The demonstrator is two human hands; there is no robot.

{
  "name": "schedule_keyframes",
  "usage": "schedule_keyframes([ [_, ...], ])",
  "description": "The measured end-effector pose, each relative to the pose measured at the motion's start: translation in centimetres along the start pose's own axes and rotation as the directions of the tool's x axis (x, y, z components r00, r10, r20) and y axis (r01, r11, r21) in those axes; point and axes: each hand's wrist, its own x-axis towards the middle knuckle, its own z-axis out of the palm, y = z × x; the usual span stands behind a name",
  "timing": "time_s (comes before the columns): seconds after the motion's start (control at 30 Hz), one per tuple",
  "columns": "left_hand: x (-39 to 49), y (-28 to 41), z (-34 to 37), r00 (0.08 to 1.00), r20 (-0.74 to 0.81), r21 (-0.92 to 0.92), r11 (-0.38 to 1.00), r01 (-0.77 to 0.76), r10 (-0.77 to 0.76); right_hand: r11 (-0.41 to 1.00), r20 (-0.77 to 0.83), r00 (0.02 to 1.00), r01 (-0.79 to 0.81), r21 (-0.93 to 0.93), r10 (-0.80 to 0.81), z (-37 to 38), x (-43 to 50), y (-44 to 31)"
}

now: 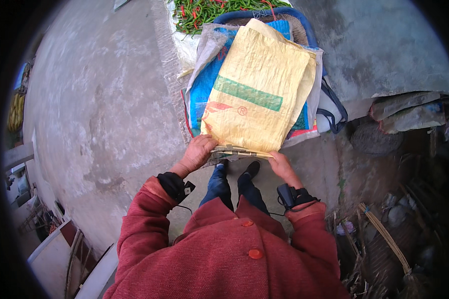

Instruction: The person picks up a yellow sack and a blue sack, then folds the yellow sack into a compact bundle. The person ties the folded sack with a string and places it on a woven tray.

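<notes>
A yellow woven plastic sack (260,86), folded flat, with a green band and red print, lies on top of other sacks. My left hand (200,151) grips its near left corner, and my right hand (280,164) pinches the near right corner. Between my hands the sack's near edge shows several folded layers. Beneath it is a blue woven sack (205,84) with whitish edges. The pile rests against a blue-rimmed basket or chair (307,22); which of these, I cannot tell.
Green and red chili peppers (209,15) lie on a white sheet (185,48) beyond the pile. Dark straps hang at its right. A straw broom (385,235) and sticks lie at the lower right, below stacked old sacks (411,116). Yellow produce (15,112) shows far left.
</notes>
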Motion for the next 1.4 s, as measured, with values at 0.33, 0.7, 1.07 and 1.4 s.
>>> schedule_keyframes([
  [0.33,2.6,-3.3,0.3,0.977,0.211,-0.183,0.983,0.029,0.011,0.991,0.026,0.995,-0.094,0.098,0.092,0.9,2.4,3.2],
  [0.7,6.3,-5.0,1.7,0.818,0.44,-0.227,0.835,0.501,-0.371,0.969,-0.165,0.956,-0.247,-0.02,0.241,0.4,3.9,2.0],
  [1.07,7.6,-6.6,2.1,0.699,0.596,-0.202,0.769,0.606,-0.395,0.854,-0.145,0.925,0.254,-0.453,-0.352,3.6,0.8,-6.3],
  [1.4,7.1,-7.2,1.8,0.665,0.664,-0.426,0.559,0.712,-0.341,0.773,-0.123,0.945,0.168,-0.612,-0.303,4.6,4.5,-3.4],
])
